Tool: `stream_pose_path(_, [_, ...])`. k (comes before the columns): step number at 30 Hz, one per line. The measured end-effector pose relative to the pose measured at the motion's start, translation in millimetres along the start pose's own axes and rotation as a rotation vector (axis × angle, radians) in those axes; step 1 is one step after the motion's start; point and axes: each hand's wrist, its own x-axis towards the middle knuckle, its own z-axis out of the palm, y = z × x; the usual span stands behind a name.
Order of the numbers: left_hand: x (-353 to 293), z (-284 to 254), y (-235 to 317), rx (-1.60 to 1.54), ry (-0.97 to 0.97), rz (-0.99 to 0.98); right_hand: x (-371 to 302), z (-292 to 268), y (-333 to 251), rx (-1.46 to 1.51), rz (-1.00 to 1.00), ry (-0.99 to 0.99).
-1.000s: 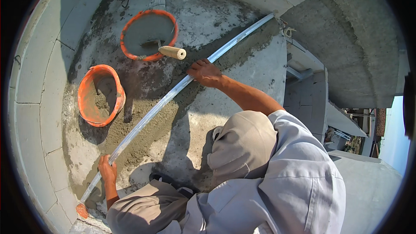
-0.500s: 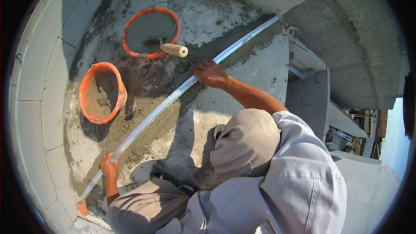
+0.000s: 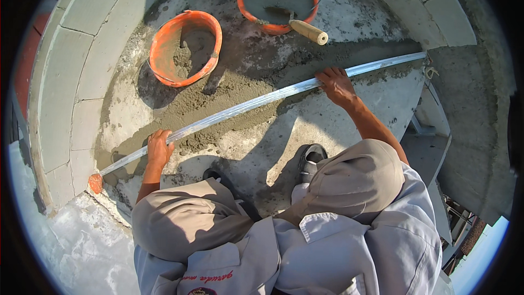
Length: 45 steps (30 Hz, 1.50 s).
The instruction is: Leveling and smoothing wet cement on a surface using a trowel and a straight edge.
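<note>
Orange buckets, one bearing a trowel, stand beyond left fingers and right fingers across mortar; the metal bar lies under both, grasped, extending past them.

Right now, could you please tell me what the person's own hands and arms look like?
The left hand and right hand are bare, without gloves. The forearms show no sleeve over their visible length. The person wears a light grey shirt with red lettering on the chest; the left sleeve's end is hidden.
</note>
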Motion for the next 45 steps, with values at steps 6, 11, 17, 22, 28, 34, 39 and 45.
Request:
stream_pose_path(6, [0.8, 1.2, 3.5, -0.002, -0.015, 0.023, -11.4, -0.1, 2.5, 0.03, 0.044, -0.087])
stream_pose_path(11, [-3.9, 3.3, 3.7, -0.017, -0.029, 0.041, -14.2, -3.4, 1.4, 0.038, 0.04, -0.1])
stream_pose_path(17, [-23.1, 9.2, 14.5, 0.015, -0.058, 0.046, -28.2, -9.4, -0.2, 0.024, 0.011, -0.108])
stream_pose_path(22, [-40.7, 19.8, 31.9, -0.01, -0.096, 0.165, -58.4, -21.3, 7.9, 0.035, 0.023, -0.142])
stream_pose_path(28, [-23.1, -8.9, 11.1, 0.047, 0.031, 0.044, -7.3, -19.0, -1.5, 0.026, -0.028, -0.052])
stream_pose_path(34, [16.5, -2.1, -8.1, 0.079, 0.018, -0.033, 10.9, -16.9, 0.7, 0.001, -0.007, -0.082])
stream_pose_path(39, [12.7, -1.6, -17.0, 0.084, 0.004, -0.077, 20.7, -2.3, -1.1, -0.026, -0.094, -0.025])
stream_pose_path(45, [11.5, -3.0, -30.8, 0.092, -0.017, -0.152, 30.3, 5.5, -20.4, 0.008, -0.044, -0.121])
